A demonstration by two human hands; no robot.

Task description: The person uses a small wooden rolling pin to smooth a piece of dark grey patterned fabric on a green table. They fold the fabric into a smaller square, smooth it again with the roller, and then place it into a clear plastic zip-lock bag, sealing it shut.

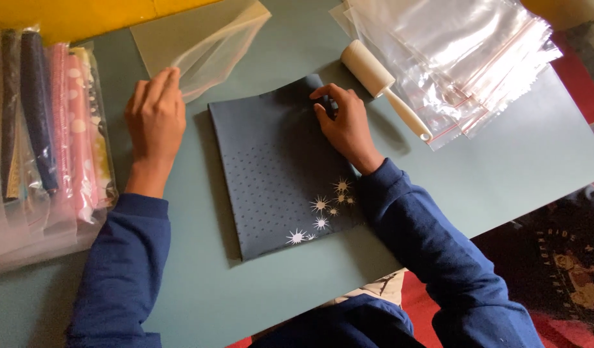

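Note:
A folded dark blue cloth [271, 174] with small dots and white star shapes lies flat on the grey-green table [503, 167]. My right hand [342, 122] rests on the cloth's far right corner, fingers pinching its edge. My left hand [155, 116] reaches to the left of the cloth and touches the near edge of a clear plastic bag [200, 42], fingers together on it. Both arms wear dark blue sleeves.
A white lint roller [381, 84] lies just right of my right hand. A pile of clear zip bags [464, 58] sits at the far right. Bagged coloured cloths [46, 142] are stacked at the left. Yellow surface [71, 16] at the top left.

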